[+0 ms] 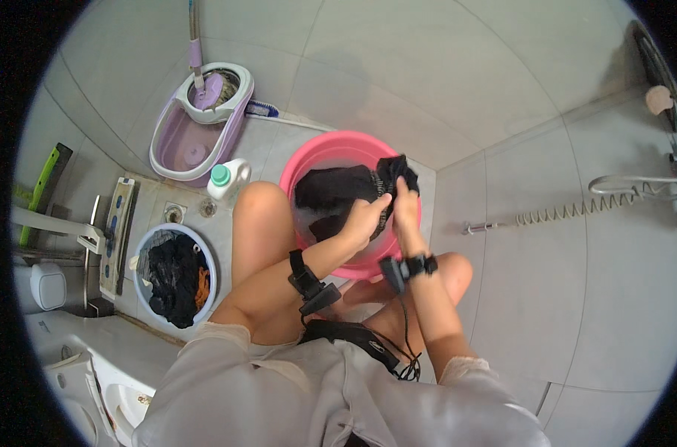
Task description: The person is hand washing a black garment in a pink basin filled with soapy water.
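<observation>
A pink basin [292, 165] stands on the floor between my bent knees, with cloudy water in it. Inside lies a wet black garment [332, 188], partly bunched up, with a gathered, lighter-flecked band near its right part. My left hand [363, 220] is closed on the garment beside this band. Close by on the right, my right hand [406, 205] grips a bunched piece of the same cloth, raised near the basin's right rim. The fingers of both hands are partly hidden by the cloth. What kind of garment it is, I cannot tell.
Left of my knee stands a white bottle [232, 179] with a green cap. Behind it are a purple-and-white mop bucket [159, 145] and a blue brush [261, 109]. A pale blue basin [213, 257] holds dark clothes. A coiled shower hose [569, 211] hangs at the right wall.
</observation>
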